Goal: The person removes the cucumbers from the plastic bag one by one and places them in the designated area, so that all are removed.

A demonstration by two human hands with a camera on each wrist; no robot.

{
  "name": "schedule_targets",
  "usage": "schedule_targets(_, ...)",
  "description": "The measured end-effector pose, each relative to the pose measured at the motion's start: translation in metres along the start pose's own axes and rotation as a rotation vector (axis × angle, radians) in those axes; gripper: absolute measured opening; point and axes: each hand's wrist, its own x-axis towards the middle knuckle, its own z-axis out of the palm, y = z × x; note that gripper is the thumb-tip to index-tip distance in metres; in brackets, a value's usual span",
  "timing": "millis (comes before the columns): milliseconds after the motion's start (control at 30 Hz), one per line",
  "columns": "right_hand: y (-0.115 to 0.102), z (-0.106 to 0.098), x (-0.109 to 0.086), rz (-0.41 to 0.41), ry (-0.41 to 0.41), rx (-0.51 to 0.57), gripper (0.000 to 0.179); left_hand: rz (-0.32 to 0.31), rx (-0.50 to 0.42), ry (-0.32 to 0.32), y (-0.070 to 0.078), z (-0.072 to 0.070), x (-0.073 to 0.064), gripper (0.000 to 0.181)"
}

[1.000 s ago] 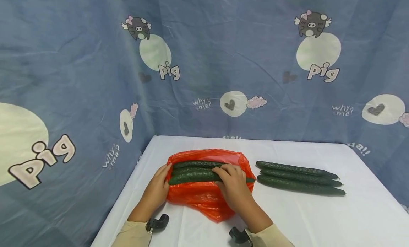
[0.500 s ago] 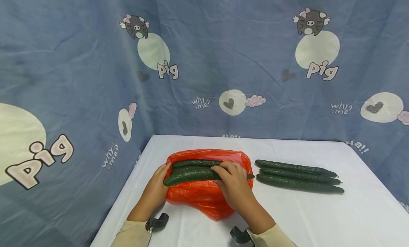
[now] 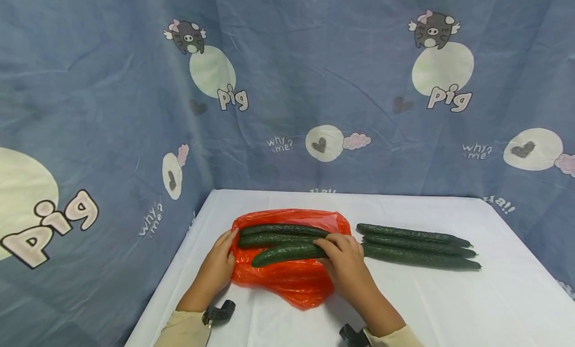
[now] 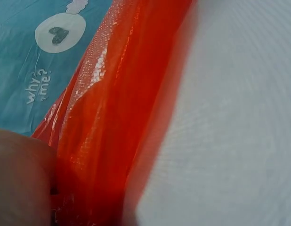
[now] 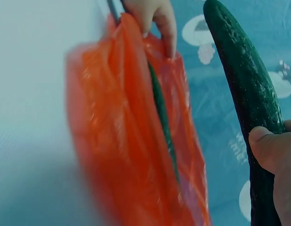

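Observation:
My right hand point(image 3: 346, 261) grips a dark green cucumber point(image 3: 285, 253) near its right end. In the right wrist view this cucumber point(image 5: 244, 75) is raised above the red plastic bag point(image 5: 131, 136), apart from it, with my thumb point(image 5: 261, 141) across its side. The bag point(image 3: 287, 282) lies on the table with its mouth spread, and two more cucumbers point(image 3: 274, 240) lie in it side by side. At the bag's left edge my left hand point(image 3: 214, 264) pinches the plastic; its fingers point(image 5: 169, 33) show over the rim. The left wrist view is mostly bag plastic point(image 4: 117, 108).
Three cucumbers point(image 3: 418, 244) lie in a row on the white tablecloth point(image 3: 449, 307), right of the bag. The held cucumber's right end is hidden behind my hand, close to them. A blue printed curtain point(image 3: 269, 77) stands behind and to the left of the table.
The right hand has moved to the right with the cucumber, which has come up out of the bag and shifted toward the viewer. The left hand has stayed at the bag's edge.

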Motion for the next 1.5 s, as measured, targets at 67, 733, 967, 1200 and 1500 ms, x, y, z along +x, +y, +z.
schedule_targets(67,0.005,0.000,-0.004,-0.003,0.003,-0.005,0.054,0.004,-0.002,0.001,0.000,0.000,0.000,0.069)
schedule_targets(733,0.040,-0.015,-0.024,0.029,0.027,-0.048,0.055,0.010,-0.006,0.030,0.004,-0.002,-0.002,0.069)
schedule_targets(967,0.055,-0.024,-0.034,0.069,0.032,-0.077,0.055,0.023,0.007,0.040,0.003,-0.001,-0.001,0.070)
schedule_targets(1200,0.074,-0.035,-0.046,0.103,0.027,-0.097,0.052,0.014,-0.004,0.027,0.002,0.001,-0.002,0.069)
schedule_targets(1500,0.096,-0.050,-0.055,0.131,-0.001,-0.123,0.050,0.003,0.005,0.018,0.001,0.001,0.000,0.069)
